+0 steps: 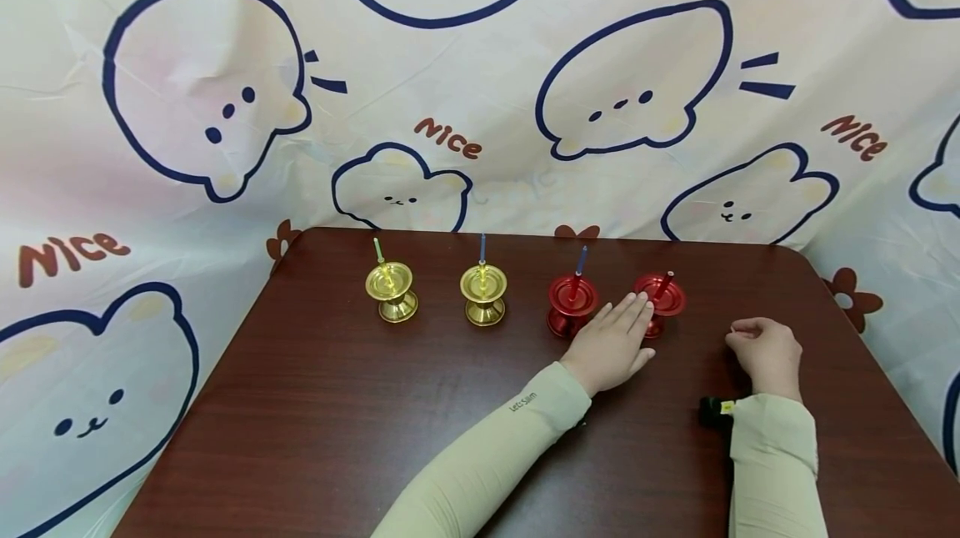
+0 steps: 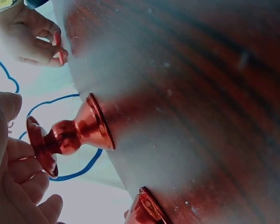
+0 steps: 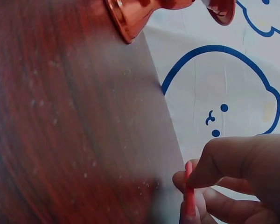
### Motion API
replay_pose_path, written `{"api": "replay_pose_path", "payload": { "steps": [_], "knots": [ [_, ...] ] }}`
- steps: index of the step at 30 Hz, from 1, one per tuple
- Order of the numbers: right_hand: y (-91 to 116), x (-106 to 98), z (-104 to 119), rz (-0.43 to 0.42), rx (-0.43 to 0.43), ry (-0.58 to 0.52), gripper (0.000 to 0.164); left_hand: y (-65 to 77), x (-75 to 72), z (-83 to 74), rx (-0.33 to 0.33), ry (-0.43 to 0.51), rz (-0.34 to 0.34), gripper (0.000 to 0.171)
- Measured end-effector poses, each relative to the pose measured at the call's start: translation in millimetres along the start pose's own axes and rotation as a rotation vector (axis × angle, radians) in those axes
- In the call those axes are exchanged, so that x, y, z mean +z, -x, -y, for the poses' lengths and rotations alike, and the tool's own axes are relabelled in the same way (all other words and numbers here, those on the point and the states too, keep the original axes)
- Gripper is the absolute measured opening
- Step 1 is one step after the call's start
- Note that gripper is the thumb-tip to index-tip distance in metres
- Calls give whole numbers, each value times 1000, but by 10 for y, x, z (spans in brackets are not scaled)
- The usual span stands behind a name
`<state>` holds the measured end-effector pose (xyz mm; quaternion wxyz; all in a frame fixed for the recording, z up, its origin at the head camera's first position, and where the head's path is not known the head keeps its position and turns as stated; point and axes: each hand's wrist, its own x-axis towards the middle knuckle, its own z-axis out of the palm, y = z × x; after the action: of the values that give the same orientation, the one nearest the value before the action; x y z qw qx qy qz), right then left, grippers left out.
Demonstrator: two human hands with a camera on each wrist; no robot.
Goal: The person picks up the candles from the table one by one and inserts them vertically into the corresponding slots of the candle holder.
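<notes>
The rightmost red candle holder stands upright on the table, with a short stick rising from its dish. My left hand reaches over from the left, palm down and fingers extended, fingertips at that holder's dish. In the left wrist view, those fingers lie along the dish rim. Off to the right of the holder, my right hand pinches a thin red candle between thumb and fingers. Left of that holder is a second red candle holder bearing a blue candle, partly behind my left hand.
Two gold candle holders stand to the left, one with a green candle, the other with a blue one. All sit near the back edge of the dark brown table. Behind hangs a pale cloth with cartoon drawings.
</notes>
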<state>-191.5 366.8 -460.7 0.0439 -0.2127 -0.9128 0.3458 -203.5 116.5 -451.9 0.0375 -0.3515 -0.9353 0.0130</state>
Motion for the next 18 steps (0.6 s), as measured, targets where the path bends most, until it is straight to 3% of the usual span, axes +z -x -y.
{"api": "replay_pose_path", "payload": {
  "steps": [8, 18],
  "knots": [
    [7, -7, 50, -6, -4, -49, 35, 4, -6, -5, -1, 9, -4, 67],
    [41, -28, 154, 67, 4, -236, 39, 4, -9, -2, -7, 27, -2, 67]
  ]
}}
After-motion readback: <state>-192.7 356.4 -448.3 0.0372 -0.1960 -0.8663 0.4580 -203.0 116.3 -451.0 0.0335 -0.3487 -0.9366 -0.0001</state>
